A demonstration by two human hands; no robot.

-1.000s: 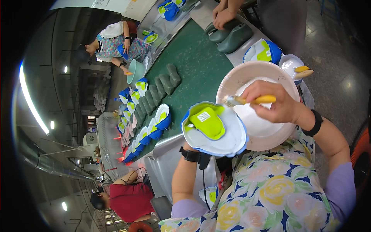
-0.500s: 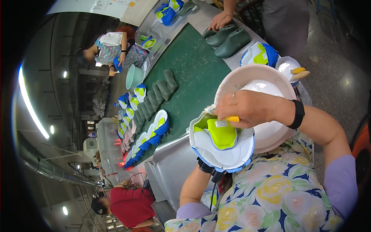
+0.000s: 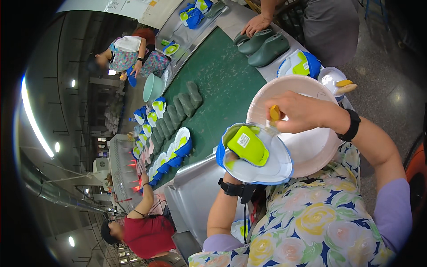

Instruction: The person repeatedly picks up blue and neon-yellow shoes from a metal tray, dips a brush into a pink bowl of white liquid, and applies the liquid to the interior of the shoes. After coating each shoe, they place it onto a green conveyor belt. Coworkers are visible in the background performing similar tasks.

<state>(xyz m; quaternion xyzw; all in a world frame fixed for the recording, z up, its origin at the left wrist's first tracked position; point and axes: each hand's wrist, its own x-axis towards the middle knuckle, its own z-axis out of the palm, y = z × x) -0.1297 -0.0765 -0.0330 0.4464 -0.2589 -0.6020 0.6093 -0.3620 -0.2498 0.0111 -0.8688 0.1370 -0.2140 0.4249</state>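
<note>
My right hand [image 3: 296, 111] grips a brush by its yellow handle [image 3: 275, 113]; the pale bristles point down at the inside of a shoe upper. The shoe upper [image 3: 282, 159], white inside with a blue edge and a bright green padded tongue [image 3: 250, 144], lies tilted over my left hand [image 3: 231, 159], which holds it from beneath. Most of the left hand's fingers are hidden under it. Just beyond, a pale pink basin [image 3: 327, 155] with whitish contents stands beneath my right hand.
A green conveyor belt [image 3: 218, 84] carries a row of dark shoe lasts [image 3: 181, 108] and several blue-white uppers [image 3: 181, 140]. Larger green lasts [image 3: 269, 50] lie near a co-worker's hand [image 3: 257, 24]. A white bowl [image 3: 328, 76] holds yellow-handled tools. Another person in red [image 3: 147, 233] reaches to the belt.
My right hand has lifted slightly away from the upper with the brush. The upper has turned and tilted, showing more of the tongue. The person in red now reaches toward the belt.
</note>
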